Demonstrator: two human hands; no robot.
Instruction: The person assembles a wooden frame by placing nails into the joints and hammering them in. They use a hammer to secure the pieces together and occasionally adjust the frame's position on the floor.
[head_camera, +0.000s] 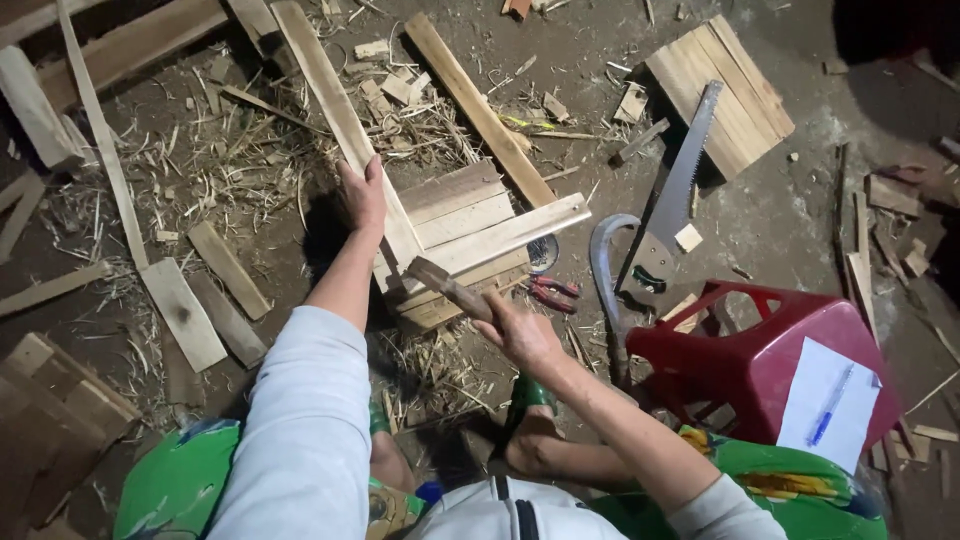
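- Hidden or unclear: the head of the tool in your right hand (520, 335) cannot be made out; only a worn wooden handle (450, 288) shows, its far end lying over the slat frame (470, 235). Your legs and feet are mostly covered by your arms.
- Cut off: the planks at the top and left edges run out of view; the far right corner is dark.
- Left hand (362, 195): your fingers are wrapped over the edge of a long pale plank (340, 120) where it meets the slat frame, thumb side up, holding it.
- Right hand: your fingers are closed around the wooden handle, just beside the frame's near edge.
- Slat frame: on the dirt floor (790, 215) between your two hands, amid straw and offcuts.
- Nearby: red-handled pliers (552, 293) just right of the frame; handsaw (670, 200) beyond them; red plastic stool (770, 360) carrying paper (830, 405) and a blue pen (830, 408).
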